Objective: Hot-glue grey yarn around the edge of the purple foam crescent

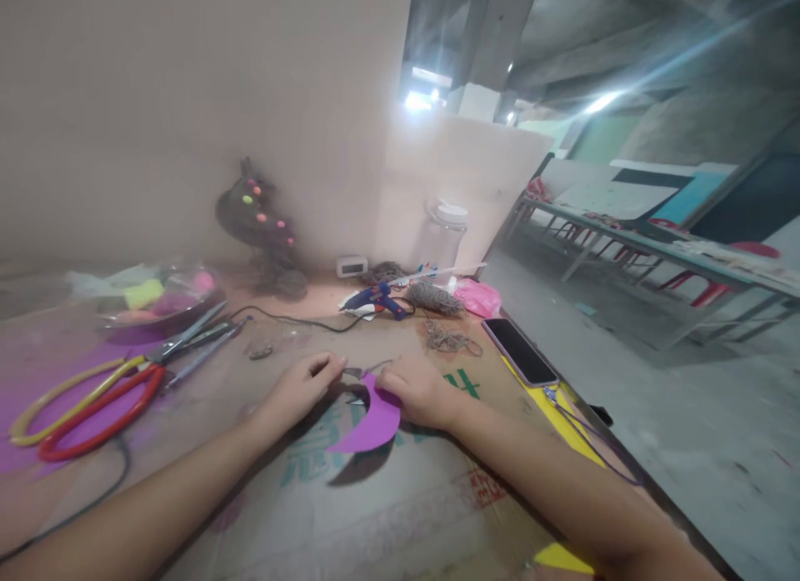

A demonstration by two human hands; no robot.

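Observation:
My right hand (pixel 420 391) pinches a crescent-shaped purple piece (pixel 376 427) at its upper end; it looks like felt or foam sheet. The crescent hangs tilted over the cardboard and casts a shadow. Just left of it, my left hand (pixel 311 379) has thumb and forefinger pressed together. A small dark sliver shows at those fingertips, too blurred to name. A thin strand seems to run between the two hands. Beneath both lies a cardboard sheet (pixel 350 523) with green and red print.
Scissors (pixel 100 402) with yellow and red handles lie left, near a bowl (pixel 159 314) of colourful bits. Behind stand a glue gun (pixel 378 299), twine (pixel 434 298), a bottle (pixel 442 235) and a dark figure with dots (pixel 259 222). A phone (pixel 520 352) lies at the right edge.

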